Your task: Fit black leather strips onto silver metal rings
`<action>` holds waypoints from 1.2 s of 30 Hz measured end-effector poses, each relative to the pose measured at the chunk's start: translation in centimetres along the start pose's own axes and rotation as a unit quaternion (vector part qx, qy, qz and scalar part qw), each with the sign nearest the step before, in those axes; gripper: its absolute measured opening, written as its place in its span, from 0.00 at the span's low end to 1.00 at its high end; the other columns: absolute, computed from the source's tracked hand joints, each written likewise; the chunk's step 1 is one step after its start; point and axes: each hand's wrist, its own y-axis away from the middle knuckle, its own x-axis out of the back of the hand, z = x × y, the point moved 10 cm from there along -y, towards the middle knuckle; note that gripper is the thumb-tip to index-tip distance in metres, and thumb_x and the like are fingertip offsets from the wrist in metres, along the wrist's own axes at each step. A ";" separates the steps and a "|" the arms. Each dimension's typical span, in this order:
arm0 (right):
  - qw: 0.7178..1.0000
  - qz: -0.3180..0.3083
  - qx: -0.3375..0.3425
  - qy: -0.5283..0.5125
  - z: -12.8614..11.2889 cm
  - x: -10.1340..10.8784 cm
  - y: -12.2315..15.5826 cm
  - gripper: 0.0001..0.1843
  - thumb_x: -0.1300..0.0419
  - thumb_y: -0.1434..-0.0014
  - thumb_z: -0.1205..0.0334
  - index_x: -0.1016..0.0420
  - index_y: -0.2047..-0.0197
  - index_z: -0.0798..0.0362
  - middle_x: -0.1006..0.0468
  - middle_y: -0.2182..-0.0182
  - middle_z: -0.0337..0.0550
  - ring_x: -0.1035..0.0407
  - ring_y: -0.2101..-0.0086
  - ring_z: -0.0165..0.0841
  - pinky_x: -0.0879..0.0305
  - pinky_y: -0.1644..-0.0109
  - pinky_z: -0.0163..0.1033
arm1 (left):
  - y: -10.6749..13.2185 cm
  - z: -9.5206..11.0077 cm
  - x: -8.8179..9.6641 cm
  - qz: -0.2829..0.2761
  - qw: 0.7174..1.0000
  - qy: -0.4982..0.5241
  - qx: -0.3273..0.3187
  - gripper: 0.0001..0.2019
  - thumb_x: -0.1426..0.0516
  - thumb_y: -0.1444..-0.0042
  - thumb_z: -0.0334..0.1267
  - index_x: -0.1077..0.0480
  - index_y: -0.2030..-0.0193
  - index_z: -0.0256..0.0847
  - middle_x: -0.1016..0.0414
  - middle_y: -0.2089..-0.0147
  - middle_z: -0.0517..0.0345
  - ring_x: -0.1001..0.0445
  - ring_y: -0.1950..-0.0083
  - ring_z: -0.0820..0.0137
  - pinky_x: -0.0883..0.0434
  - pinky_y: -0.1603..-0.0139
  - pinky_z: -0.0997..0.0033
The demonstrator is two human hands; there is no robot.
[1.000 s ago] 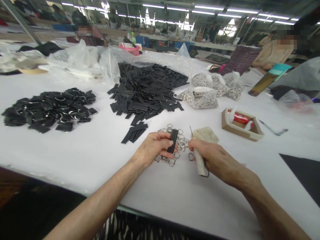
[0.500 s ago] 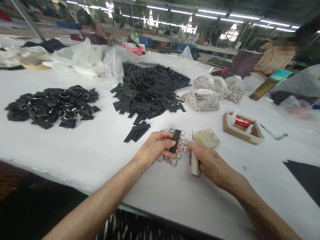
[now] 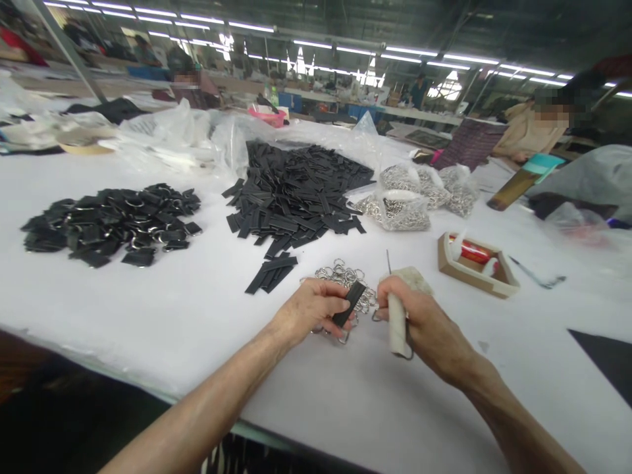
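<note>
My left hand [image 3: 312, 307] is closed on a flat black strip [image 3: 351, 299], pinched between thumb and fingers and tilted to the right. Under and behind it lies a small heap of silver metal rings [image 3: 340, 271], some D-shaped. My right hand [image 3: 428, 319] wraps round the pale handle [image 3: 397, 329] of an awl-like tool, whose thin metal spike points up past the fingers. A metal ring [image 3: 376, 316] shows at this hand's fingertips. Partly hidden behind the right hand is a pale, rough block [image 3: 419, 279].
Farther back spreads a big pile of black strips [image 3: 301, 191], with a few strips [image 3: 272, 271] nearer. Black tabs with rings [image 3: 113, 220] are heaped at left. Bags of rings [image 3: 407, 214], a small box [image 3: 476, 280] and a hooked tool [image 3: 536, 273] lie right. A person [image 3: 530, 131] sits beyond.
The view has shifted, so the table appears lower. The black strip now leans more to the right. My right hand has moved over the pale block, covering more of it, and the ring at its fingertips shows more plainly.
</note>
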 end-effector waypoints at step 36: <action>0.983 0.103 0.009 -0.155 0.4 2.9 0.4 0.04 0.45 0.44 0.62 0.34 0.64 0.51 0.28 0.67 0.40 0.35 0.69 0.30 0.39 0.68 0.35 | 0.5 -0.7 -2.4 -0.102 0.992 0.076 0.019 0.17 0.40 0.57 0.29 0.33 0.58 0.38 0.25 0.71 0.53 0.24 0.70 0.65 0.28 0.72 0.68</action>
